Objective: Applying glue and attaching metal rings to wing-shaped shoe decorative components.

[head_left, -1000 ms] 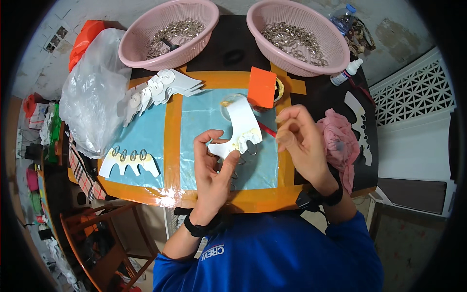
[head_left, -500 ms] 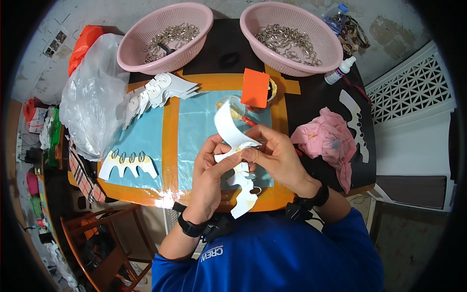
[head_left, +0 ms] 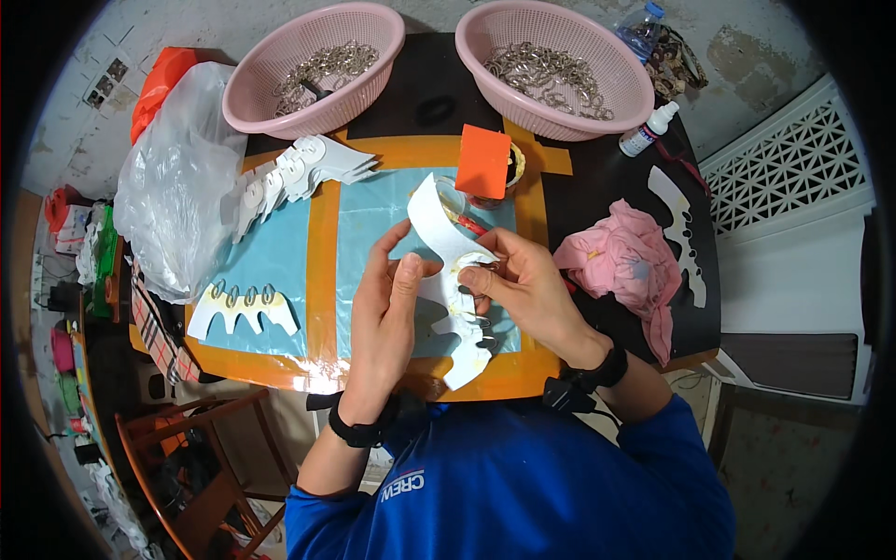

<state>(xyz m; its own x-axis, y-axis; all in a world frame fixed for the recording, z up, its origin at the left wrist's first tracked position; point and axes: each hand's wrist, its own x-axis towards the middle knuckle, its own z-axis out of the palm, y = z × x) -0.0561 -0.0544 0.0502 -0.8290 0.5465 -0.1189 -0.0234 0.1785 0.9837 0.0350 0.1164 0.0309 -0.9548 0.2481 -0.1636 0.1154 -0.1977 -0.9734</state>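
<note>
A white, scalloped strip of stiff material (head_left: 432, 219) with yellowish glue smears is over the blue sheet in front of me. Metal rings are set along its notched edge, partly covered by my fingers. My right hand (head_left: 523, 289) pinches the strip near its middle between thumb and fingers. Beside the strip's left edge, my left hand (head_left: 385, 303) is open, thumb and fingers apart. A similar scalloped piece (head_left: 217, 317) with several metal rings lies to the left. Behind it is a fanned stack of white pieces (head_left: 322, 157).
Two pink baskets (head_left: 350, 121) (head_left: 560, 123) of metal rings stand at the back. An orange card (head_left: 483, 163) rests over a round container. Rightward are a pink cloth (head_left: 621, 252), another white piece (head_left: 665, 191) and a small bottle (head_left: 644, 135). A plastic bag (head_left: 177, 187) sits at left.
My left hand has let go of the strip and opened, moving slightly left. The strip's lower end has shifted up a little. My right hand keeps its pinch.
</note>
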